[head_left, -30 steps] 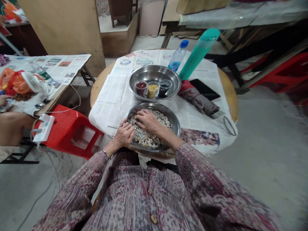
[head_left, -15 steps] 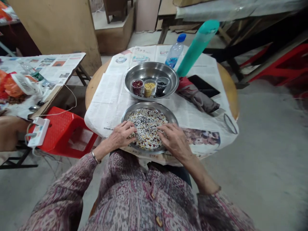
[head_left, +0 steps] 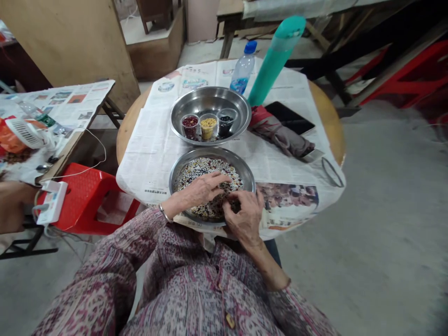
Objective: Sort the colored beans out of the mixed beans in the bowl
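A shallow metal tray [head_left: 174, 175] lies in front of me, holding a mix of white, black, red and yellow grains [head_left: 205, 166]. My left hand [head_left: 203, 189] reaches across the grains, its fingers stretched out and apart, nothing visibly held. Over the tray's right side, my right hand [head_left: 245, 214] has its thumb and fingers bent toward each other close to the grains; anything between the tips is hidden. Behind the tray stands a metal basin [head_left: 210, 99] with clear cups of red beans [head_left: 190, 122], yellow grains [head_left: 208, 125] and black beans [head_left: 226, 122].
On the newspaper-covered round table [head_left: 147, 140] stand a plastic bottle [head_left: 242, 70] and a tall green container [head_left: 276, 60]. A folded umbrella [head_left: 280, 133], a dark tablet [head_left: 289, 116] and a bracelet-like ring [head_left: 332, 171] lie right. Left is a red stool [head_left: 84, 186] with a power strip [head_left: 52, 203].
My left hand has moved right across the tray. My right hand has drawn slightly nearer me, its fingers more bent. The view has shifted a little.
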